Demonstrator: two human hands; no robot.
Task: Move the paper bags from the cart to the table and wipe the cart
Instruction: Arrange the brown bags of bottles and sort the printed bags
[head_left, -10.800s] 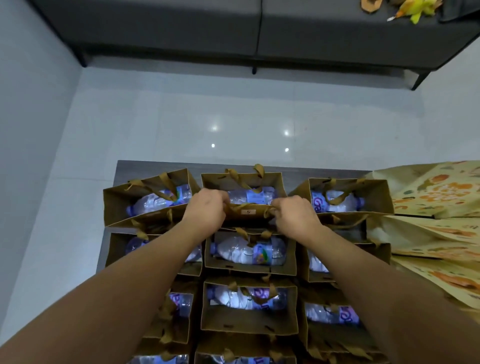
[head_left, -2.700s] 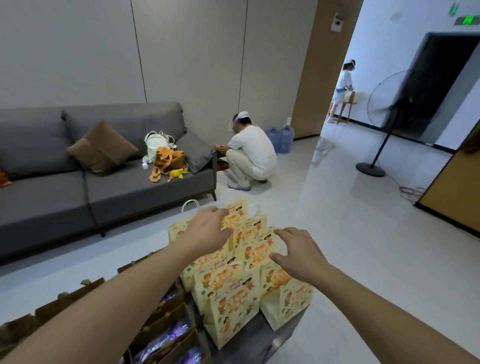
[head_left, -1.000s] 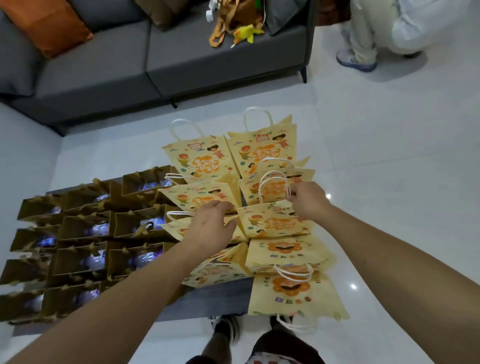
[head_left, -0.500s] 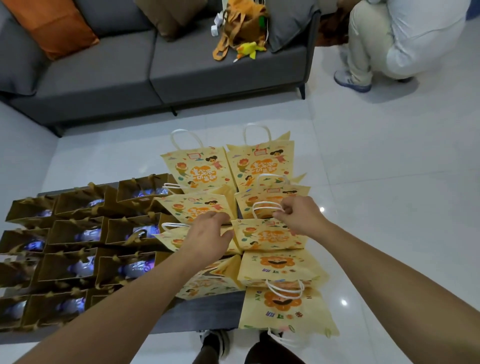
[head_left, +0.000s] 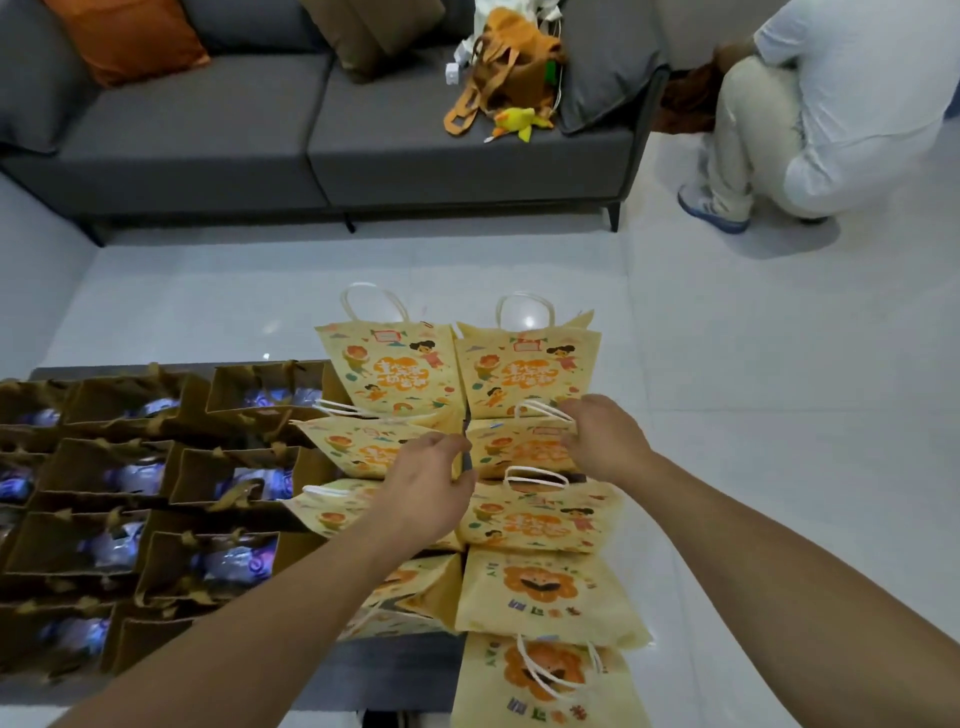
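- The dark table (head_left: 395, 670) carried two sets of paper bags: yellow printed bags (head_left: 524, 519) in two columns along its right edge, and brown bags (head_left: 171, 467) in rows over its left part.
- The left hand (head_left: 423, 496) lay over the left column of yellow bags near the middle of the table's right side, fingers curled loosely downward; I could not tell whether they pinched anything.
- The right hand (head_left: 605, 441) was just beside it over the right column, its fingers closed round the white handle (head_left: 540, 410) of the second yellow bag (head_left: 519, 447) from the far edge.
- The two farthest yellow bags (head_left: 395, 369) stood upright at the far right corner, touching side by side, white loops up.
- The nearest yellow bag (head_left: 545, 680) hung past the near right corner, tilted toward the camera.
- The brown bags stood open, each with a water bottle (head_left: 236, 564) lying inside.
- Beyond the table's far edge, across bare white floor (head_left: 779, 415), stood a grey sofa (head_left: 322, 130) with an orange cushion (head_left: 124, 39), a brown cushion (head_left: 371, 34), an orange tote (head_left: 506, 67) and a yellow toy (head_left: 517, 122).
- A person in white (head_left: 841, 109) crouched at the sofa's right end.
- No cart could be picked out.
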